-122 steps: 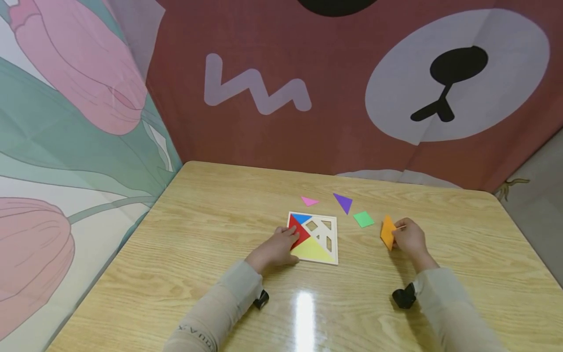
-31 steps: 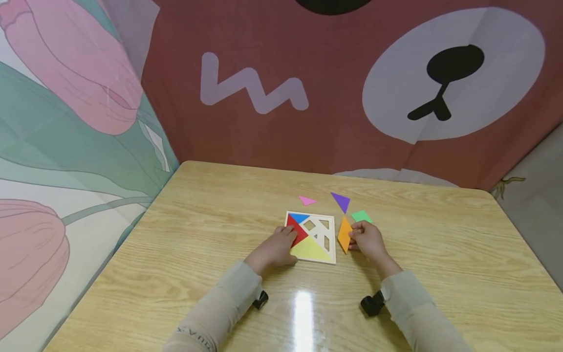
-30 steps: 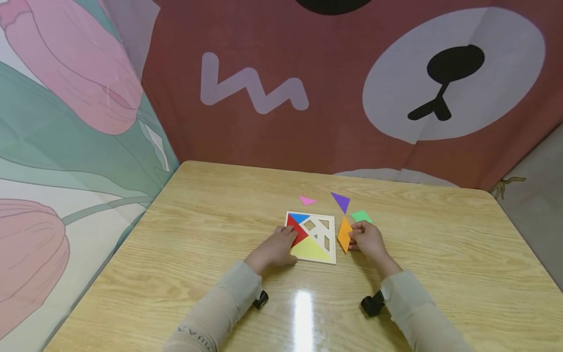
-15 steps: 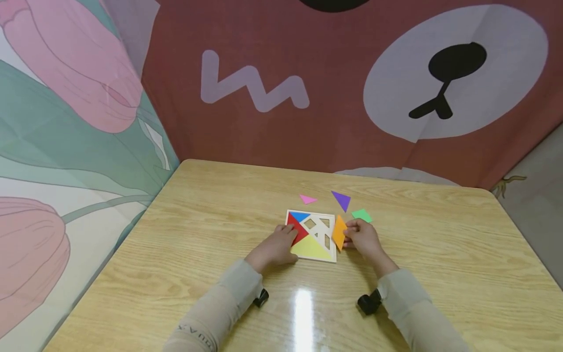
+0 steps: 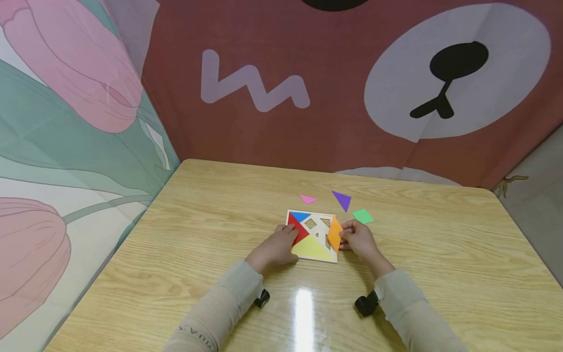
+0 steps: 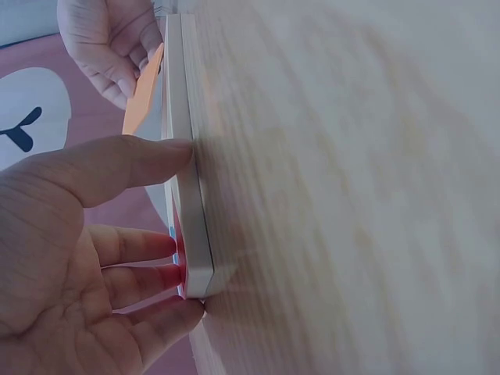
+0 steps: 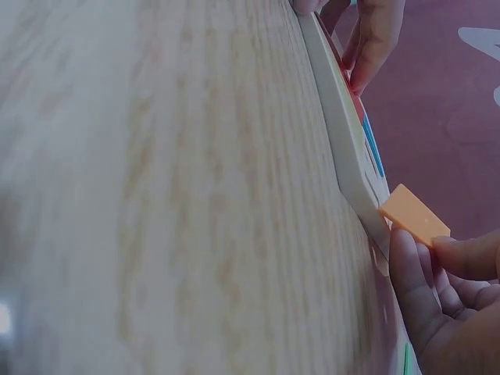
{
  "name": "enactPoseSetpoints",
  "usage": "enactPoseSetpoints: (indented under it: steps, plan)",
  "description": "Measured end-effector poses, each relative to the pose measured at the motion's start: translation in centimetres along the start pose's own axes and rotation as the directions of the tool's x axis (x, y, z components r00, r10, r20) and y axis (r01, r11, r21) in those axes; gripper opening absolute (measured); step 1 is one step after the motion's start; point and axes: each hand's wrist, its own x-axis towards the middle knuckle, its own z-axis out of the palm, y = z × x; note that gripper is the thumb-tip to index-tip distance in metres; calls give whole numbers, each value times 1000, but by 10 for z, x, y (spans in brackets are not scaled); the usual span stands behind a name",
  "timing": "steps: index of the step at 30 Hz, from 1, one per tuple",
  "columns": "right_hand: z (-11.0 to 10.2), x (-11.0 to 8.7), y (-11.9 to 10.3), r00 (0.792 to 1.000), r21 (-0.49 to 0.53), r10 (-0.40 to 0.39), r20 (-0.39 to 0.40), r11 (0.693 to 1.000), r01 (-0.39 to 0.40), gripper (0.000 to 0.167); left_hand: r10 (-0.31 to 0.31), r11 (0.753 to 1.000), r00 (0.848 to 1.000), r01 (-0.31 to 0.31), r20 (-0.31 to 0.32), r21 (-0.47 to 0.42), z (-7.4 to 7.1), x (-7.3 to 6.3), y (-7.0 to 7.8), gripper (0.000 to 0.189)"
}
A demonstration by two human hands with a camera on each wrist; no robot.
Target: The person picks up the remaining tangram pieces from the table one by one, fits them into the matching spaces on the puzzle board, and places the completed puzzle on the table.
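Observation:
A square wooden tangram tray (image 5: pixel 318 227) lies on the table in the head view. A red triangle (image 5: pixel 300 231), a blue triangle (image 5: pixel 300 216) and a yellow triangle (image 5: pixel 313 248) sit in it; its right side shows several cutouts. My left hand (image 5: pixel 274 248) holds the tray's left corner, thumb against the near edge and fingertips on the red triangle and left edge. Between thumb and fingers, my right hand (image 5: pixel 360 242) pinches an orange parallelogram (image 5: pixel 335 233), tilted over the tray's right edge. In the right wrist view the orange parallelogram (image 7: pixel 416 215) has a corner at the tray's edge.
Behind the tray lie a pink triangle (image 5: pixel 308 199), a purple triangle (image 5: pixel 342 201) and a green square (image 5: pixel 362 216). The wooden table (image 5: pixel 220 215) ends at a patterned cloth (image 5: pixel 264 137) at the back. More printed cloth (image 5: pixel 88 171) hangs along the left.
My right hand has carried the orange parallelogram left, from the table's right side to over the tray's right edge, tilting it. My left hand has stayed on the tray.

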Motion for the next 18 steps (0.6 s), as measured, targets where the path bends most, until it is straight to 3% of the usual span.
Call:
enactPoseSetpoints:
  steps: [18]
  plan:
    - [7,-2,-3,1000,-14,-9,26,1000,9,18,-28,999,999,29,22,-29,-1,0,0,66]
